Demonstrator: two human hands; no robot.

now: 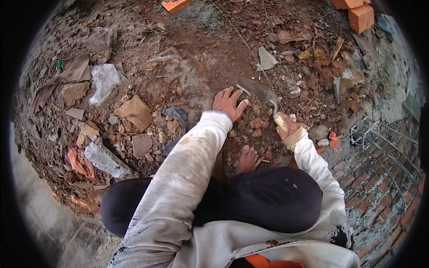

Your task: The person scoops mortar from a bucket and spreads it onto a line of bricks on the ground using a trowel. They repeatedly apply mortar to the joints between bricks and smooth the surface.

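My right hand (292,127) is wrapped round the pale handle of a trowel (263,93). Its dull, soil-coloured blade points up and left, lying low over the reddish-brown soil (196,73). Just left of the blade, my left hand (229,103) rests on the ground with its fingers apart and nothing in it. A short pale strip (243,89) lies between my left fingertips and the blade. One thin string (241,38) runs from the far edge down toward the trowel, and where it ends near the handle is hard to see.
Brick wall courses with metal bars (389,147) stand at the right. Orange bricks (361,18) sit far right, another brick (175,4) at the far edge. Stones (134,114), crumpled clear plastic (103,82) and a concrete chunk (106,158) litter the left. My bare foot (247,160) is close behind my hands.
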